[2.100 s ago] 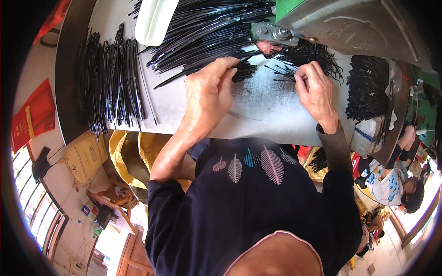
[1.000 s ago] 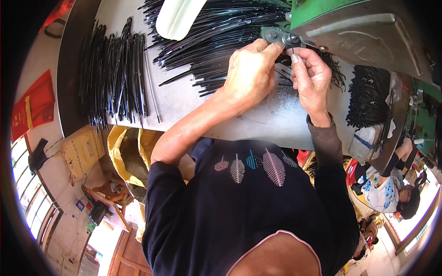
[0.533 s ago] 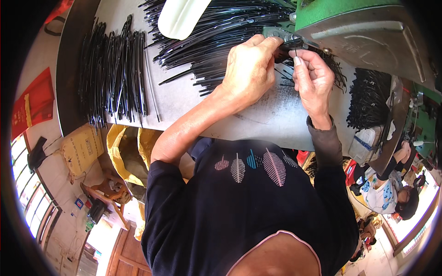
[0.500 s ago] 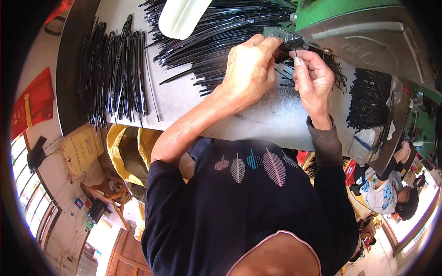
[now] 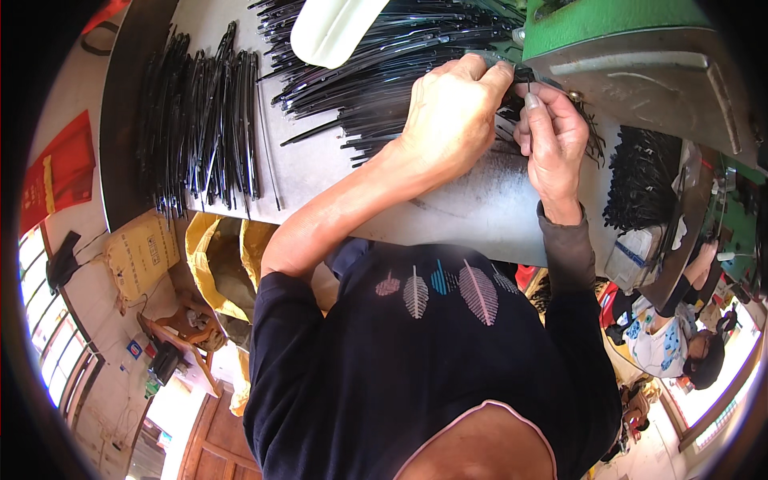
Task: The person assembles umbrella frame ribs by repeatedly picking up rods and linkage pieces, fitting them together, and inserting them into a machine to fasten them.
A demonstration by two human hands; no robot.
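Black strips (image 5: 364,100) lie in a broad heap across the middle of the table, running out past the upper edge and partly covered by the left hand (image 5: 452,116). A green machine (image 5: 620,28), cut off above, hides what is under its grey metal plate (image 5: 640,84). A white trough-shaped piece (image 5: 332,32), also cropped, overlaps the heap. The left thumb and index finger are drawn together near the machine; whether they grip anything, I cannot tell. The right hand (image 5: 552,136) pinches 1 thin dark piece (image 5: 529,86) between thumb and index finger just beside the left fingertips, its far end hard to make out.

The strips are long, narrow and glossy, mostly slanting sideways in the heap; a left-hand pile (image 5: 204,120) points toward the person, with 1 strip lying just beside it. At the right sits a dense black bundle (image 5: 640,176), its pieces blurring together.

The metal table (image 5: 400,220) is pale grey with dark smudges. Around it are a wooden door (image 5: 216,432), a seated co-worker (image 5: 664,336), an open yellow sack (image 5: 200,252) and a red banner (image 5: 64,172).
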